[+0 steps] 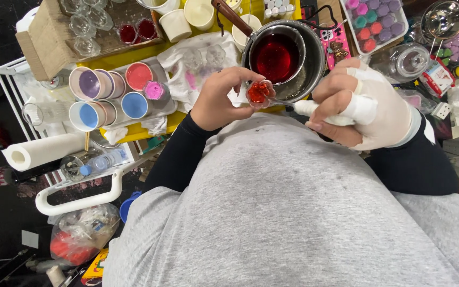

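Red-filled small glass [260, 92] sits pinched in left grip [220, 99]; right grip [365, 103] clenches a white-handled tool [314, 108] beside it

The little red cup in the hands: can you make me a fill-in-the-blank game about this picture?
1. The left hand holds a small clear cup filled with something ____ in colour.
2. The right hand, holding a white tool, wears a ____ glove.
3. The pot behind the hands has a ____ handle.
4. The paper towel roll lies on the person's ____ side.

Missing words: red; white; wooden; left
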